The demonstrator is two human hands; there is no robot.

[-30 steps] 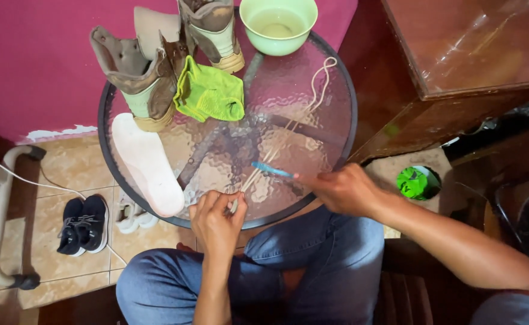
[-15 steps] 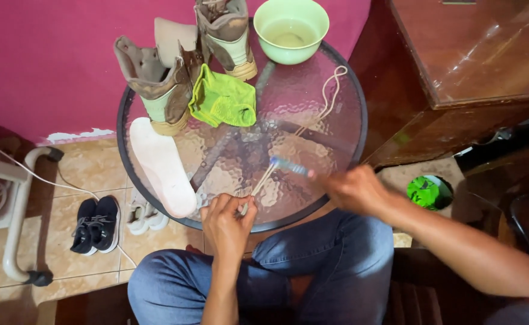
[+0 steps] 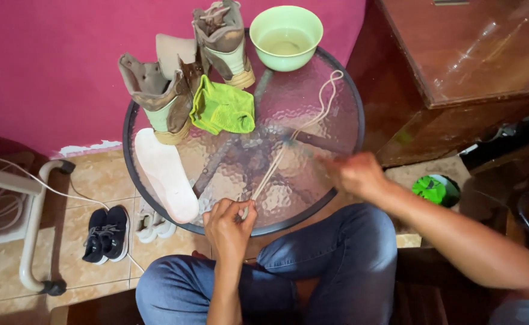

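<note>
Shoelace long axis runs from L hand toward bowl.

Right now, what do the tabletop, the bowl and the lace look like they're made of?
Tabletop: seemingly textured glass in a dark rim; floor tiles show through it. Bowl: glossy pale green, plastic or ceramic, can't tell. Lace: cream woven cord, probably cotton or synthetic, pinched by the left hand.

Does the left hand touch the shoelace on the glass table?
Touching. The head view shows the left hand pinching the near end of the shoelace at the table's front edge.
</note>
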